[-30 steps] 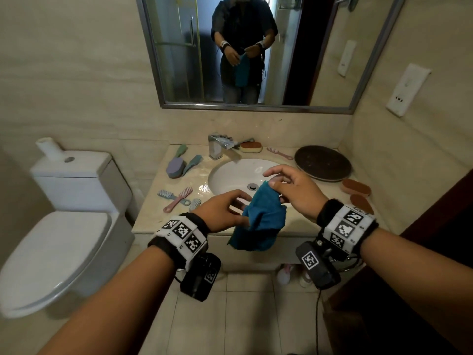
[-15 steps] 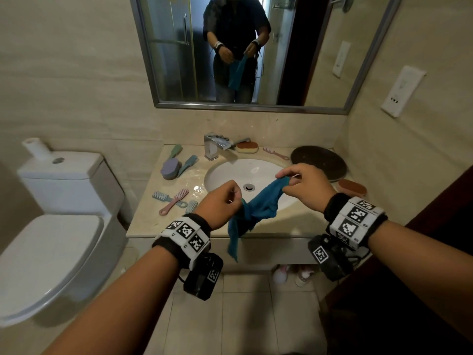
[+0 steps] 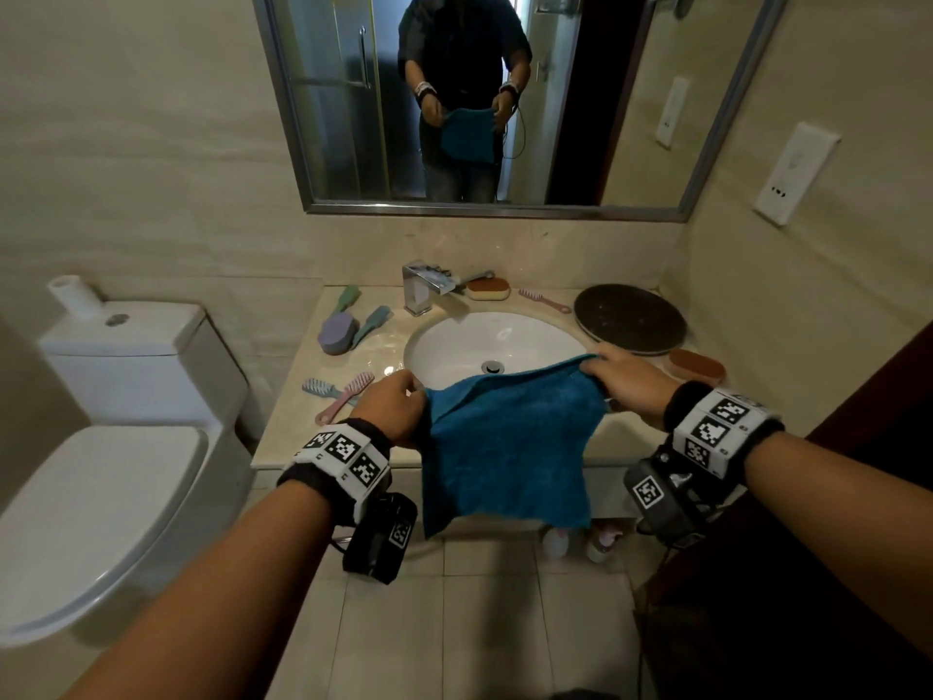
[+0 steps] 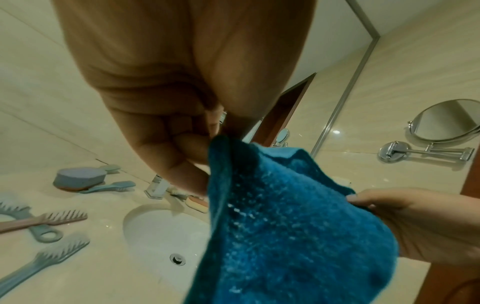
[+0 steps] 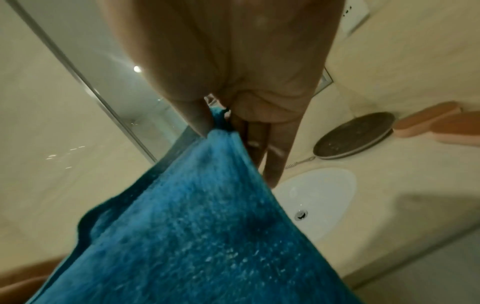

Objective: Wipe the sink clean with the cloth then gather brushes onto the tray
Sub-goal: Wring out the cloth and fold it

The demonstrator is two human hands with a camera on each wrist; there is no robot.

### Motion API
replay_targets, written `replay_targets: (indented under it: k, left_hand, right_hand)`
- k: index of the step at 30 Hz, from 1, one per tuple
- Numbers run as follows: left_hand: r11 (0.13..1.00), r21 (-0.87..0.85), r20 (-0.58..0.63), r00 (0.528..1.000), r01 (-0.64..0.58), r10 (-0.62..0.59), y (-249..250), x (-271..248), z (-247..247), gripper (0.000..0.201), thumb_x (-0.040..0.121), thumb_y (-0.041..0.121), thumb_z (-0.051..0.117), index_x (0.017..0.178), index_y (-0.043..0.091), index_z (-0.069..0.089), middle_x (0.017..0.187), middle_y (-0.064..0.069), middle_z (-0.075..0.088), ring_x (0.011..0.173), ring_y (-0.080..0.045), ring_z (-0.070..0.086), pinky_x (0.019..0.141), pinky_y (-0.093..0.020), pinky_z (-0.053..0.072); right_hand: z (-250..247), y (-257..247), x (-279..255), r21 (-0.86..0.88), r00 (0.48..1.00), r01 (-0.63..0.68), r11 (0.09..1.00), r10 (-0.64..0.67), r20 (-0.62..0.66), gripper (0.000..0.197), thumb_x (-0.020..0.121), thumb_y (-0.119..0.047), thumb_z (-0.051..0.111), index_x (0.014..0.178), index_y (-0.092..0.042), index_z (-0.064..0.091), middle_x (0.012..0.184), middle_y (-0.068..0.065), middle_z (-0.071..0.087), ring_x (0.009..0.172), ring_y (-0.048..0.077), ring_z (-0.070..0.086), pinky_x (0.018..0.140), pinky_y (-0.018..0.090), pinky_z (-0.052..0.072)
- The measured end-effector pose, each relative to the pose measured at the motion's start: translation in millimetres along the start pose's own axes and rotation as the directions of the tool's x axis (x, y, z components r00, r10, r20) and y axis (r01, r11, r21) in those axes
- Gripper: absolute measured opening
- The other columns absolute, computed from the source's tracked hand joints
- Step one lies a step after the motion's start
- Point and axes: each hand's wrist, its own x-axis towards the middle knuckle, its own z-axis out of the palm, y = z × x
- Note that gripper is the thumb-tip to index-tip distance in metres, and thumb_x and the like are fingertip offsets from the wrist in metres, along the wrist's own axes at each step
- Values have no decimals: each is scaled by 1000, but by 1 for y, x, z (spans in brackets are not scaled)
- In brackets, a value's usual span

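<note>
A blue cloth (image 3: 510,442) hangs spread out flat in the air over the front edge of the white sink (image 3: 469,346). My left hand (image 3: 399,404) pinches its upper left corner (image 4: 218,144). My right hand (image 3: 618,378) pinches the upper right corner (image 5: 218,123), with its other fingers (image 5: 275,156) held straight. A dark round tray (image 3: 631,318) lies right of the sink. Several brushes lie on the counter: a purple one (image 3: 337,329), a teal one (image 3: 372,323), a pink comb brush (image 3: 348,396) at the left, and an orange one (image 3: 699,366) by the tray.
A chrome tap (image 3: 424,288) stands behind the sink, with an orange sponge brush (image 3: 487,288) and a pink brush (image 3: 542,300) beside it. A white toilet (image 3: 111,437) stands to the left. A mirror (image 3: 479,98) hangs above, and a swing-arm mirror (image 4: 446,121) on the right wall.
The cloth was bunched between my hands. My hands have moved apart, left hand leftward and right hand rightward, and the cloth now hangs stretched open between them.
</note>
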Motion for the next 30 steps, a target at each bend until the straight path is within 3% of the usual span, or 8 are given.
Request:
replay_targets:
  k: [6, 8, 10, 12, 17, 22, 25, 30]
  left_hand:
    - [969, -208, 88, 989, 133, -117, -7, -5, 0, 9, 93, 12, 40, 98, 15, 47, 87, -12, 61, 74, -23, 60, 63, -30, 53]
    - [962, -227, 125, 984, 151, -125, -9, -6, 1, 10, 95, 14, 38, 100, 17, 46, 96, -17, 62, 87, -30, 62, 77, -38, 56]
    - [978, -161, 115, 987, 131, -114, -11, -7, 1, 9, 95, 15, 38, 100, 18, 45, 99, -16, 61, 94, -31, 60, 84, -37, 49]
    - [980, -154, 111, 988, 128, -112, -12, -7, 1, 7, 95, 17, 40, 100, 18, 45, 94, -14, 62, 90, -30, 60, 75, -33, 49]
    - [976, -166, 40, 989, 144, -140, -14, -8, 0, 4, 93, 19, 47, 95, 16, 49, 80, -3, 56, 76, -20, 56, 60, -26, 42]
    - [927, -349, 64, 991, 136, -121, -14, -9, -3, 19, 91, 15, 44, 76, 20, 54, 96, -3, 56, 95, -27, 57, 89, -39, 49]
    - [821, -541, 156, 981, 183, -115, -10, -15, -8, 19, 93, 13, 43, 83, 23, 54, 98, -12, 56, 94, -31, 56, 74, -38, 53]
    - [893, -448, 199, 978, 32, 65, -14, -17, -12, 30, 67, 24, 75, 89, 37, 61, 110, -8, 61, 102, -26, 60, 90, -45, 53]
  right_hand:
    - [10, 9, -6, 357, 980, -153, 921, 96, 173, 7, 96, -15, 46, 90, -14, 50, 90, 10, 57, 78, 20, 60, 57, 31, 57]
    - [10, 9, -7, 438, 968, -173, 882, 70, 241, 5, 92, -7, 53, 96, -10, 50, 92, 12, 59, 82, 22, 62, 59, 29, 59]
    - [11, 10, -6, 392, 961, -145, 908, 35, 274, 27, 84, 12, 54, 104, -5, 49, 97, 14, 59, 87, 25, 62, 64, 27, 59]
    - [12, 9, -6, 230, 961, -90, 969, 23, 277, 29, 81, 20, 50, 96, -4, 52, 92, 14, 57, 83, 24, 60, 64, 26, 57]
    - [19, 7, -9, -73, 974, -29, 997, 45, 223, 22, 91, 1, 41, 83, -16, 51, 79, 9, 52, 67, 18, 50, 55, 28, 43]
    - [20, 9, -7, -30, 983, -99, 995, 102, 154, 13, 96, -20, 46, 109, -22, 47, 102, 13, 57, 87, 26, 58, 64, 35, 49]
    - [14, 7, -6, 212, 973, -145, 966, 101, 207, 34, 91, -14, 55, 121, -26, 47, 112, 14, 56, 102, 27, 58, 78, 38, 52]
    - [7, 0, -10, 237, 983, 17, 971, -59, 175, 26, 89, 3, 51, 95, -18, 63, 102, 10, 59, 86, 17, 58, 70, 26, 50]
